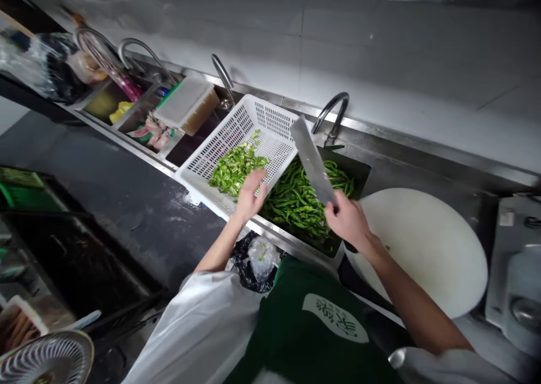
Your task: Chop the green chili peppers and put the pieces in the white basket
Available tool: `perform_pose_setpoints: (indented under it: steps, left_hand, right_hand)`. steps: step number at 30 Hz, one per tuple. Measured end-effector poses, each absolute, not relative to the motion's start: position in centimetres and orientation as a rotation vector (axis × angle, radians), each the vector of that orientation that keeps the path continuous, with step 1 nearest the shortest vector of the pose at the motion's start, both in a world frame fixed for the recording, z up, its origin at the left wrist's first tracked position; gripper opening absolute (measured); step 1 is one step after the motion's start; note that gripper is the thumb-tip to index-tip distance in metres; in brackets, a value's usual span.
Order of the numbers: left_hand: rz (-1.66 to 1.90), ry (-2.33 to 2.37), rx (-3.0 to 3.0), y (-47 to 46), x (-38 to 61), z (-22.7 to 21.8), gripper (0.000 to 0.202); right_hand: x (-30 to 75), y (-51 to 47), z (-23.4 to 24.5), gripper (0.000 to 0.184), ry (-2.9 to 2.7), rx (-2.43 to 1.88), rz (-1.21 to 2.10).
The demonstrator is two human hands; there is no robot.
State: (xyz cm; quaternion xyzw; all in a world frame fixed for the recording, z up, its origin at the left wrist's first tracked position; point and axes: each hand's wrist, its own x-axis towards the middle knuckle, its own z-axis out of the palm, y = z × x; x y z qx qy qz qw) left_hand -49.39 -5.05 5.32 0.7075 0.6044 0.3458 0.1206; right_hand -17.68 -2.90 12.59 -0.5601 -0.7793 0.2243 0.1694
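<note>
My right hand (349, 218) is wrapped round the handle of a cleaver (311, 161), whose broad blade points up and away over the sink. Below the blade, whole green chili peppers (296, 195) fill the sink. A white plastic basket (203, 161) with slotted walls rests across the sink edge to the left. Chopped green peppers (236, 167) lie in a heap inside it. Over the basket's near right side is my left hand (252, 195), its thumb apart from the fingers and nothing visible in it. A round white cutting board (422, 249) stands to the right, with a few green bits on it.
A curved faucet (336, 114) rises behind the pepper sink. Further left, a lidded plastic container (186, 102) sits over neighbouring sinks. A black bag (253, 263) hangs or stands below the front edge. A fan (46, 361) is at lower left.
</note>
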Motion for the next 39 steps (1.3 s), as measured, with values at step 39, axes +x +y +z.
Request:
perform_pose_setpoints:
  steps: [39]
  left_hand:
    - [-0.115, 1.621, 1.871, -2.8, -30.7, -25.6, 0.058]
  right_hand:
    - [5.4, -20.7, 1.6, 0.009, -1.756, -2.845, 0.574]
